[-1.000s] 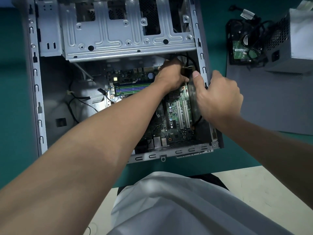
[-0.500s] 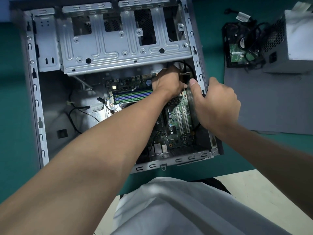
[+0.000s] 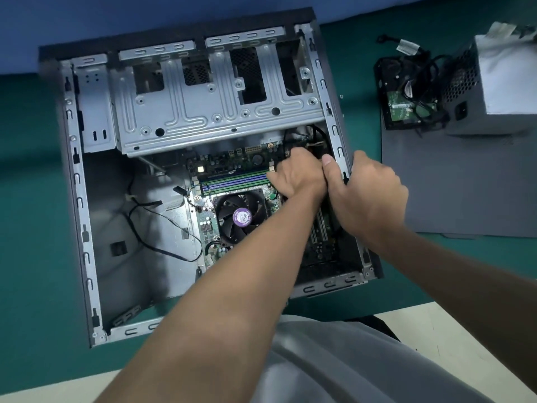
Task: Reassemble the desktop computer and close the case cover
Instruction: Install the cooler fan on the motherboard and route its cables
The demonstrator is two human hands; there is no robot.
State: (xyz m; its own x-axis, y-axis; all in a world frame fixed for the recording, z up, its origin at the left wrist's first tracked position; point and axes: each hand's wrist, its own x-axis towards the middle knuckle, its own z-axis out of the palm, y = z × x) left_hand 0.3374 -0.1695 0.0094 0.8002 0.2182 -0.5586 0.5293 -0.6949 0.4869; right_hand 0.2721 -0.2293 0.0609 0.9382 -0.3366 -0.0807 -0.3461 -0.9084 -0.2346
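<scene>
1. The open computer case (image 3: 78, 199) lies flat on the green mat (image 3: 29, 170).
2. The left hand (image 3: 296, 175) curls inside over the motherboard (image 3: 232, 161); what it holds is hidden.
3. The right hand (image 3: 369, 193) grips the case's side rail.

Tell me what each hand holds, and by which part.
Left hand: hold hidden inside the case, cannot tell. Right hand seems to grip the case's right wall, thumb inside.

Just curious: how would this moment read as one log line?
case open; left hand inside, over board; right hand at case wall; cover off
</scene>
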